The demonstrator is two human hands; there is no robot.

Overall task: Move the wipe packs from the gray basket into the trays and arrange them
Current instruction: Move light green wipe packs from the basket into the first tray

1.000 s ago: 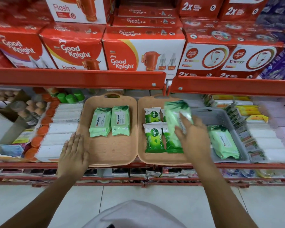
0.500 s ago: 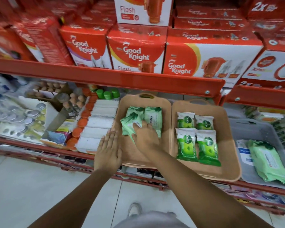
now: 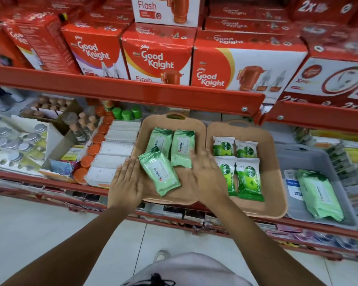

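Observation:
Two tan trays sit side by side on the lower shelf. The left tray [image 3: 198, 129] holds two pale green Himalaya wipe packs [image 3: 182, 147] standing side by side, and a third pack [image 3: 159, 172] lies askew in front of them. My left hand [image 3: 125, 182] is flat at the tray's left edge, touching that pack's side. My right hand [image 3: 205, 174], blurred, is spread just right of it, holding nothing. The right tray [image 3: 271, 162] holds several green Dettol packs [image 3: 238, 168]. The gray basket [image 3: 310, 157] at the right contains one pale green pack [image 3: 318, 197] and a white-blue one [image 3: 291, 184].
A red shelf beam [image 3: 132, 93] hangs low over the trays, with Good Knight boxes [image 3: 157, 58] above. White packets [image 3: 116, 153] and orange caps [image 3: 95, 145] sit left of the trays. Yellow and white goods crowd the basket's right side. Tiled floor lies below.
My right hand carried a pale green pack from the basket side to the left tray and let it go. It now lies askew there, and both hands flank it.

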